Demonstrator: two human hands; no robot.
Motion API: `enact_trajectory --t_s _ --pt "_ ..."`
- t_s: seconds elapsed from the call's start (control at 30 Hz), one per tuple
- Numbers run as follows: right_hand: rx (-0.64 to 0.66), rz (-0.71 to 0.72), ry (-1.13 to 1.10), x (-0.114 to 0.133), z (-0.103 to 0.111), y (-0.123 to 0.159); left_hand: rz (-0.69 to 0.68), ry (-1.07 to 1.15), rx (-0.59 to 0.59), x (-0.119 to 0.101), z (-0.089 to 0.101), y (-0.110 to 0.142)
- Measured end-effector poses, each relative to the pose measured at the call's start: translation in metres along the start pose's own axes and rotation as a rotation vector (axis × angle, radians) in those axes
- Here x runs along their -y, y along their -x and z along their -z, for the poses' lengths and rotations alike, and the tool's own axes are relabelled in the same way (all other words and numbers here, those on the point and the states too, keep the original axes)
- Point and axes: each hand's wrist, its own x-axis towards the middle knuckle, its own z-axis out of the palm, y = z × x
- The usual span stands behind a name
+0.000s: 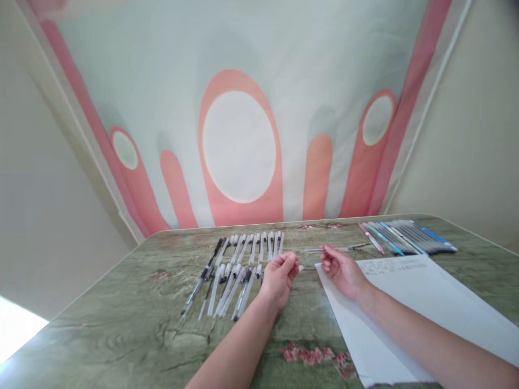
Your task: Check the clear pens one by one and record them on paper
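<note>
My right hand [343, 273] is closed in a pinch near the top left corner of a white sheet of paper [397, 308]. A thin clear pen [312, 250] lies level across its fingertips, its dark end pointing right. My left hand [279, 276] is curled shut to the left of it, beside the rows of pens. A small pale bit shows at its fingertips, too small to name. Left of that hand are two rows of clear pen barrels and caps, the back row [253, 246] and the front row [229, 289], some with black parts.
Several coloured and grey pens [405, 237] lie side by side at the back right. Handwriting marks the paper's top edge. The wood-patterned table [121, 319] has printed pink flowers [312, 355]. Behind it hangs a pink and pale green patterned cloth [292, 124].
</note>
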Motion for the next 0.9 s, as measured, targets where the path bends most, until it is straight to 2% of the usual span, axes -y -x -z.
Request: enact_trajectory --t_s 0.23,0.43,0.53,0.7,0.9 --pt "0.097 -0.074 -0.030 0.006 -0.004 0.008 0.053 0.175 0.060 0.004 0.001 0.001" --pt "0.103 -0.036 0.061 0.006 -0.007 0.010 0.097 0.190 0.041 0.008 -0.001 0.003" --pt "0.122 -0.039 0.097 0.005 -0.008 0.009 0.083 0.162 0.033 0.013 0.000 0.002" --pt "0.179 -0.016 0.109 0.004 -0.008 0.009 0.028 0.069 -0.048 0.022 0.002 -0.001" --pt "0.164 0.012 0.186 -0.002 -0.008 0.009 -0.055 -0.127 -0.135 0.029 0.003 -0.003"
